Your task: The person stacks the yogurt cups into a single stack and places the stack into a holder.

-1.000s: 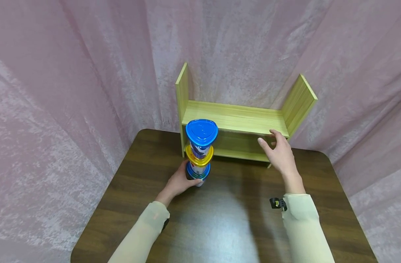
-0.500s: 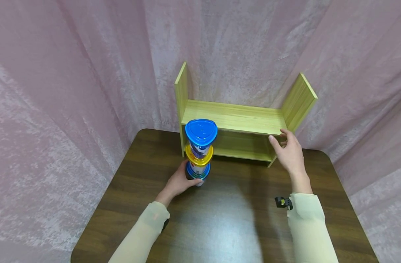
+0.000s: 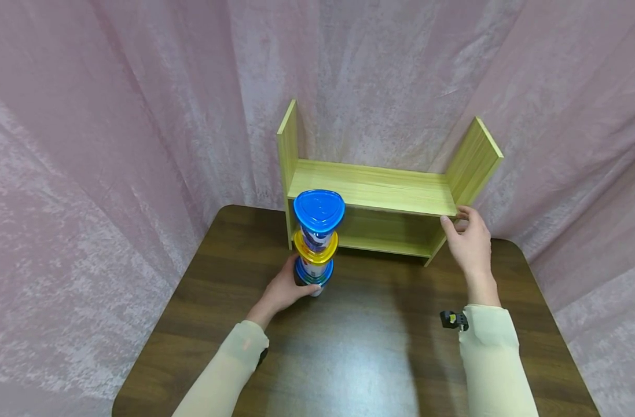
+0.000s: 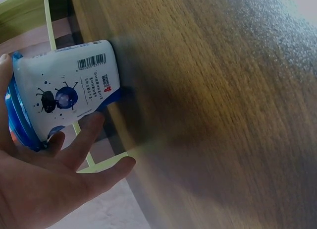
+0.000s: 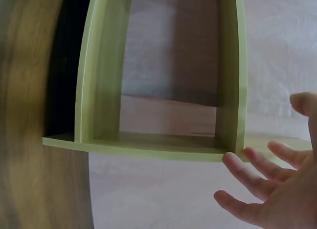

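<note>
Tubs [image 3: 316, 248], three in an upright stack, with the left hand [image 3: 283, 286] curled round the lowest tub [image 4: 69, 85], seemingly on the table [image 3: 348, 353]. Above that grip sit a yellow-lidded tub, then a blue-lidded one. They look light and stiff, with slick lids — the tower would tip easily, I'd judge, so the bottom wall under the rim suits a hold. Well right of that grip, the right hand [image 3: 470, 240] pinches nothing — loose fingers at the shelf's [image 3: 374, 191] end, contact unclear.
</note>
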Available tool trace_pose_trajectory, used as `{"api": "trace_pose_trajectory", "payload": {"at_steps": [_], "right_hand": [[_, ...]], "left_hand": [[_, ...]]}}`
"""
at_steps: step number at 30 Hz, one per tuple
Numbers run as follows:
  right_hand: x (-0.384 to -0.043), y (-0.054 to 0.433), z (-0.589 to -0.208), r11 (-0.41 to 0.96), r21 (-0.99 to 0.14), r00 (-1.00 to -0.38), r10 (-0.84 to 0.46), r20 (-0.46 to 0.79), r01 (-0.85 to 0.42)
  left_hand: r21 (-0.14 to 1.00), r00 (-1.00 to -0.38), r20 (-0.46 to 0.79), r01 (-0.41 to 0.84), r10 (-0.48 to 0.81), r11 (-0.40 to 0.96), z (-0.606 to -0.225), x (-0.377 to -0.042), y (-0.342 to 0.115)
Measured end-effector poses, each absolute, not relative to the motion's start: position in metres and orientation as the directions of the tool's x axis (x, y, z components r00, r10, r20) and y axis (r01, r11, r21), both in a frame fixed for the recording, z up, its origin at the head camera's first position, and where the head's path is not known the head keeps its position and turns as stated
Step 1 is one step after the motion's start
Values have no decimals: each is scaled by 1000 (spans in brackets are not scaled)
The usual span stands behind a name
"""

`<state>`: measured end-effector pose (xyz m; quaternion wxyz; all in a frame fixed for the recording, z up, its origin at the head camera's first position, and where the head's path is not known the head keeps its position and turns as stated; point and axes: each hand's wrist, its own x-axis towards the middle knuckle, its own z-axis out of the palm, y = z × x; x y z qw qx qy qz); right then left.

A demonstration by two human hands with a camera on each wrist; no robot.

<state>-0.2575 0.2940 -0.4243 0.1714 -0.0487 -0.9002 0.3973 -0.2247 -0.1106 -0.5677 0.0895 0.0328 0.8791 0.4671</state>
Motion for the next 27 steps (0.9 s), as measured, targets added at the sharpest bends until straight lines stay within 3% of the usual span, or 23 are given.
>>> {"api": "trace_pose_trajectory", "payload": {"at_steps": [9, 27], "right_hand": [[-263, 304, -429, 665, -747, -895, 338, 290, 10], [-282, 309, -434, 665, -745, -874, 392, 287, 54]], "left_hand": [[830, -981, -131, -31, 141, 557, -565, -223, -110], [832, -982, -121, -22, 142, 555, -570, -225, -108]]}}
